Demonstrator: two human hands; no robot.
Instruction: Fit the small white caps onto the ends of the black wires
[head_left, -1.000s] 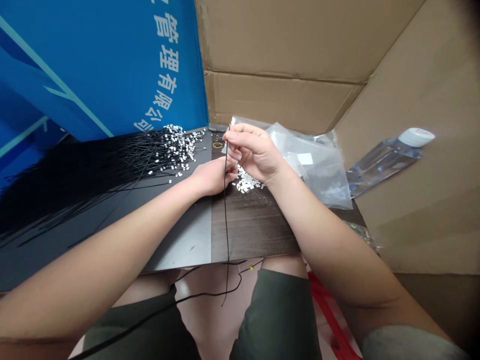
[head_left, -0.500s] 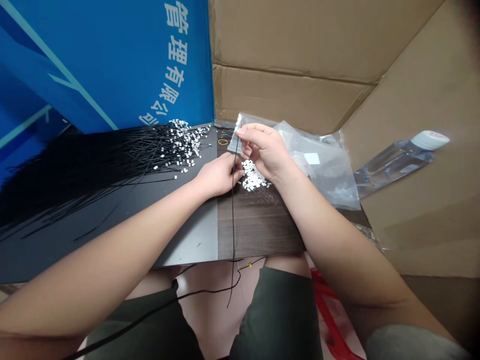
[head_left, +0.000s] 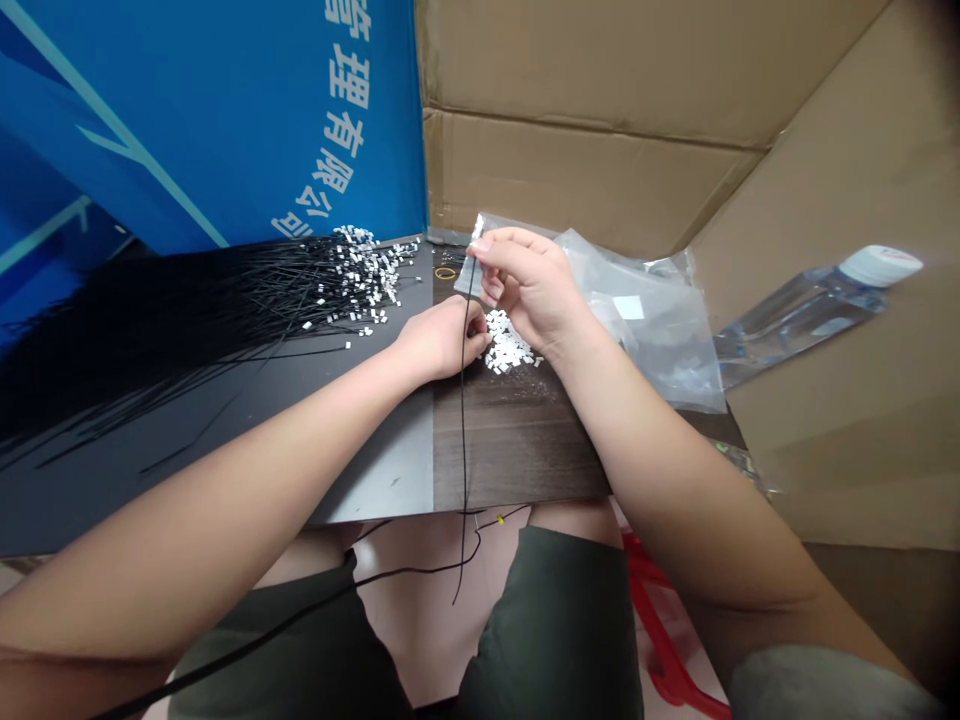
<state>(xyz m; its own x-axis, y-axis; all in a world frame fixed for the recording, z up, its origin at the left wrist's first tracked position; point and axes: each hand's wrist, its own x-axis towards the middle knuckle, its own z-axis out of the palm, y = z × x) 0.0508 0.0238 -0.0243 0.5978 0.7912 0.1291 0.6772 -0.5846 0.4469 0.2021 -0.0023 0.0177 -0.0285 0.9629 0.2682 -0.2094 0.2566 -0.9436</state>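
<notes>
Your right hand pinches a cord hanging past the near edge of the table; left hand curls by white bits, can't tell its grip.

Cord black; small pieces white; tabletop brown, seemingly wood-grained; panel blue, white-lettered.

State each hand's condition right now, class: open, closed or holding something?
Left hand: fingers curled beside the white pieces; cannot tell whether it holds one.
Right hand: closed, thumb and finger pinching a black cord.
</notes>
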